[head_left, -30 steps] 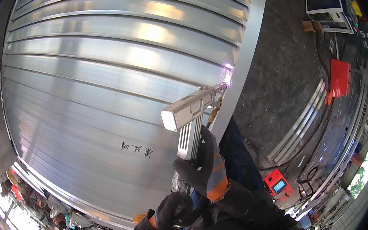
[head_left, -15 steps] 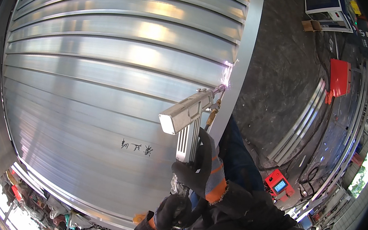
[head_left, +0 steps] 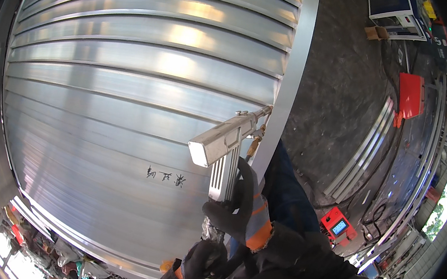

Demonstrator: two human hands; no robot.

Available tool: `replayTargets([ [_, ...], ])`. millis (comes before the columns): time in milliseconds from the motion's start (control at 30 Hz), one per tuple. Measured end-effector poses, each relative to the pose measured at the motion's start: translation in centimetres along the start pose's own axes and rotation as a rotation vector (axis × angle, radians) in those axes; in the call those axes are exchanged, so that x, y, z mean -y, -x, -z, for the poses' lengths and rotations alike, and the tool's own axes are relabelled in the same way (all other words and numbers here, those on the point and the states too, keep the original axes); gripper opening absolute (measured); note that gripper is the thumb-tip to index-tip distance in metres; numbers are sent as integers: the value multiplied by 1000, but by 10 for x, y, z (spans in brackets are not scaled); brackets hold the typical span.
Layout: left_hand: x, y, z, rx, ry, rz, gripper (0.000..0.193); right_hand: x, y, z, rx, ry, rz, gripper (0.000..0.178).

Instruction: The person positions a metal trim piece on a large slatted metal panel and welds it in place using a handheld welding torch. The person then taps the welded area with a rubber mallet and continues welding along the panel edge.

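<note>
My right hand (head_left: 242,206), in a dark glove with a grey and orange cuff, is wrapped around the grip of a silver handheld welding gun (head_left: 223,138). Its nozzle rests at or just over the seam where a ribbed metal panel (head_left: 98,148) meets a flat metal border strip (head_left: 302,59). No glow shows at the tip. Below the grip, my gloved left hand (head_left: 207,260) is closed around the gun's cable (head_left: 212,231), which is wrapped in clear crinkled plastic. Dark handwriting (head_left: 165,176) marks the panel left of the gun.
Right of the panel, on the dark floor, lie several metal strips (head_left: 360,151), a red box (head_left: 412,95) and a red unit with a lit screen (head_left: 338,226). A blue and white machine (head_left: 392,1) stands at the far right. Clutter (head_left: 78,271) fills the lower left.
The bright pinkish welding light at the nozzle has gone out. The gun and both hands have shifted slightly left.
</note>
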State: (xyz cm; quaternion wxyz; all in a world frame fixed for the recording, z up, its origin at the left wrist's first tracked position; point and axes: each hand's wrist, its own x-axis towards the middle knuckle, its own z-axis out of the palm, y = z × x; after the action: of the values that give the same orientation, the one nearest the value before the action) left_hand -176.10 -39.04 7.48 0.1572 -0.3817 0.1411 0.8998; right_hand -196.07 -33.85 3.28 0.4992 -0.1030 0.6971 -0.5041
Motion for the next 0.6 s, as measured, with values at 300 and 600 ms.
replayTargets([
  [300, 14, 2, 3, -116, 66, 60, 58, -13, 0, -12, -27, 131, 65, 102],
  [600, 5, -11, 2, -99, 88, 50, 55, -4, -7, -8, -54, 56, 34, 86],
])
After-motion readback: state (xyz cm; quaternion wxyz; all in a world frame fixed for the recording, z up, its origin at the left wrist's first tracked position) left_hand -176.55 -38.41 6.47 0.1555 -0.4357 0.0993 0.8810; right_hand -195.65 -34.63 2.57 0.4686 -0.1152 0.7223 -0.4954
